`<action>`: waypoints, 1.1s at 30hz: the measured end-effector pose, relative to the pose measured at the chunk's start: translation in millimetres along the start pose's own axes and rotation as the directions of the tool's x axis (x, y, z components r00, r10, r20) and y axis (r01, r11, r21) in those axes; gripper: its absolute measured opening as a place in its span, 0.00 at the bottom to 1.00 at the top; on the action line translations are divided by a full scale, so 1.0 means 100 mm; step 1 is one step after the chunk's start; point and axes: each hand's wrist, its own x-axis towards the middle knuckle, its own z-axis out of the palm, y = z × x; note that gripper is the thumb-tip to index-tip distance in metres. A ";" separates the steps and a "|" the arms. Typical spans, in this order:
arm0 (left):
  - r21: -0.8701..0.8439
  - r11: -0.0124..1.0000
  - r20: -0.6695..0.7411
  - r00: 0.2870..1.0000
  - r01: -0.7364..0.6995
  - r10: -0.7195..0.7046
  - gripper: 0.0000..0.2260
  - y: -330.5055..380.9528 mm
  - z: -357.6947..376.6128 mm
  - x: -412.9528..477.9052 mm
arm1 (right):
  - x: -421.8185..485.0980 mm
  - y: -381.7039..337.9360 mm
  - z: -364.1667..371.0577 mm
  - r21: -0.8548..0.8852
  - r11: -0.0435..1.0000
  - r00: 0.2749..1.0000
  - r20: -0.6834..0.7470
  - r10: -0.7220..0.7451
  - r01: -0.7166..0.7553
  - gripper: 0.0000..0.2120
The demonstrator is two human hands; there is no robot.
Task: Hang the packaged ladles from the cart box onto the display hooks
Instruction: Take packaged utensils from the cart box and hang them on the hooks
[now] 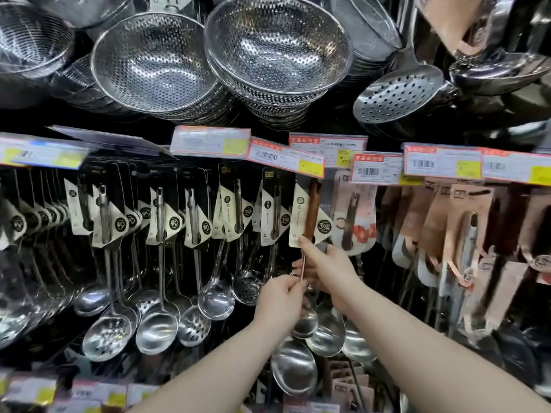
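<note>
Both forearms reach in from the near edge toward the far display wall of hanging utensils. Ahead, the packaged ladle (308,216) hangs with its card just under a price tag (285,157); its hook is hidden. Left hand (278,302) pinches the thin shaft, fingers closed. Right hand (329,268) touches the card's lower edge with a fingertip; whether it grips anything is unclear. Best to steady the shaft while seating the card fully back, then let go gently.
</note>
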 end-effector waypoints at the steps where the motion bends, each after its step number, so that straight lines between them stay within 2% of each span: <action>1: 0.029 1.000 0.001 1.000 -0.005 0.005 0.14 -0.04 0.02 0.04 | 0.04 0.04 -0.02 -0.006 1.000 1.000 0.008 -0.011 0.011 0.13; 6: 0.085 0.996 -0.026 0.999 0.037 -0.035 0.15 -0.15 0.15 0.30 | 0.35 0.15 -0.06 -0.059 0.998 0.998 -0.054 -0.041 0.038 0.10; 9: 0.039 0.995 -0.043 0.995 0.087 -0.086 0.13 -0.14 0.20 0.45 | 0.56 0.19 -0.07 -0.064 0.998 0.995 -0.093 -0.030 0.024 0.12; 13: 0.193 0.980 -0.061 0.998 0.045 -0.034 0.11 -0.18 0.20 0.54 | 0.75 0.24 -0.05 -0.108 0.994 0.993 -0.119 -0.008 -0.005 0.15; 17: 0.272 0.962 -0.062 0.998 0.021 -0.004 0.15 -0.24 0.07 0.45 | 0.80 0.29 -0.03 -0.143 0.990 0.989 -0.148 -0.012 -0.010 0.13; 20: 0.363 0.932 -0.070 0.997 0.000 0.028 0.15 -0.27 -0.12 0.32 | 0.76 0.29 -0.03 -0.215 0.974 0.988 -0.151 0.044 -0.076 0.23; 23: 0.508 0.861 -0.035 0.998 -0.031 0.057 0.18 -0.31 -0.33 0.15 | 0.62 0.34 -0.04 -0.354 0.933 0.990 -0.141 0.009 -0.059 0.27; 27: 0.691 0.717 0.043 0.995 -0.092 0.086 0.25 -0.38 -0.50 -0.11 | 0.25 0.36 -0.10 -0.692 0.721 0.990 -0.082 -0.116 0.028 0.28; 30: 0.794 0.592 0.093 0.990 -0.138 0.107 0.28 -0.40 -0.47 -0.31 | -0.11 0.37 -0.25 -0.861 0.498 0.984 0.021 -0.175 0.107 0.25; 33: 0.816 0.541 0.159 0.979 -0.203 0.128 0.28 -0.43 -0.31 -0.53 | -0.48 0.38 -0.45 -0.966 0.213 0.982 0.114 -0.149 0.144 0.23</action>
